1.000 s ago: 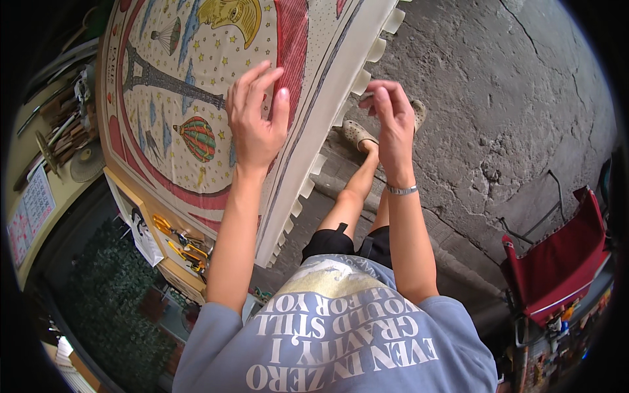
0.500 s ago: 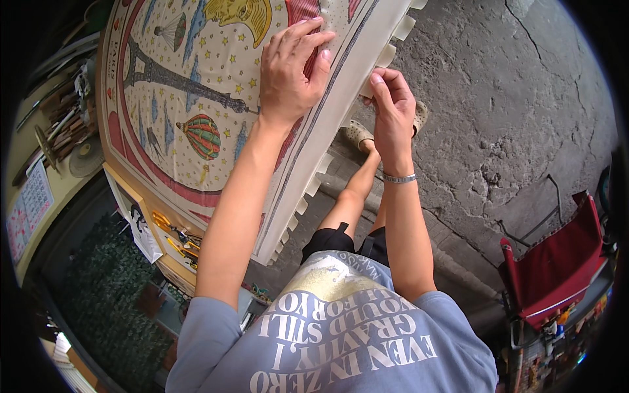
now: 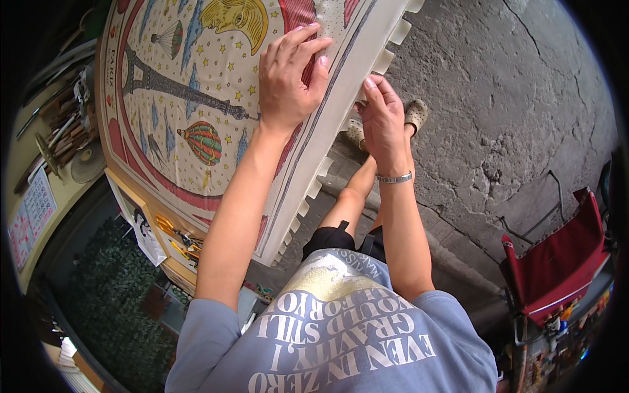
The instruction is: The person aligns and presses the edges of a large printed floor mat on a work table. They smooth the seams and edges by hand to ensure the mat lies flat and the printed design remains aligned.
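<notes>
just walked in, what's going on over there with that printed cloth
A person in a grey-blue printed T-shirt is handling a cream cloth printed with a tower, balloons and stars, spread out before them. The left hand is over the cloth, fingers loosely open. The right hand is at its pale, scalloped edge, thumb and fingertips together, seemingly pinching it. A dark red folding chair stands off to the right.

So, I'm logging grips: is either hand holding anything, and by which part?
The right hand appears to pinch the printed cloth by its scalloped edge; the left hand holds nothing.
</notes>
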Tool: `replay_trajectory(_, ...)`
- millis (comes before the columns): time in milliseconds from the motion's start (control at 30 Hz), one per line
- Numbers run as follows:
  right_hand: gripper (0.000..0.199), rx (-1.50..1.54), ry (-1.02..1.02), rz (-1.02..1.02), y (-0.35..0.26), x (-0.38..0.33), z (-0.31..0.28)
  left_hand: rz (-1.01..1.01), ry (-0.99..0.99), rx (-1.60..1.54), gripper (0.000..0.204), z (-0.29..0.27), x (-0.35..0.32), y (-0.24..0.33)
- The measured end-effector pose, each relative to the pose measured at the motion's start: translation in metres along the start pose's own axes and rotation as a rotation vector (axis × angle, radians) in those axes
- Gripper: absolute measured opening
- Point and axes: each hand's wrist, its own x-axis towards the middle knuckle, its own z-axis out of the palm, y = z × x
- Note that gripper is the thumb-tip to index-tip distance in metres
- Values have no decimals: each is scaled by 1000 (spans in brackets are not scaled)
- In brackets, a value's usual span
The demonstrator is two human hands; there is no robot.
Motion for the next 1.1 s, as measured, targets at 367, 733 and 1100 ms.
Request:
replay_trajectory(367,42,343,-174,229,6,-19,3,-17,-19,7,27,3,5,4)
replay_trajectory(733,33,-354,175,-266,-45,10,7,-16,-24,13,27,4,6,6)
replay_trajectory(1100,24,63,92,-72,-25,33,15,-19,-21,-6,27,3,4,0)
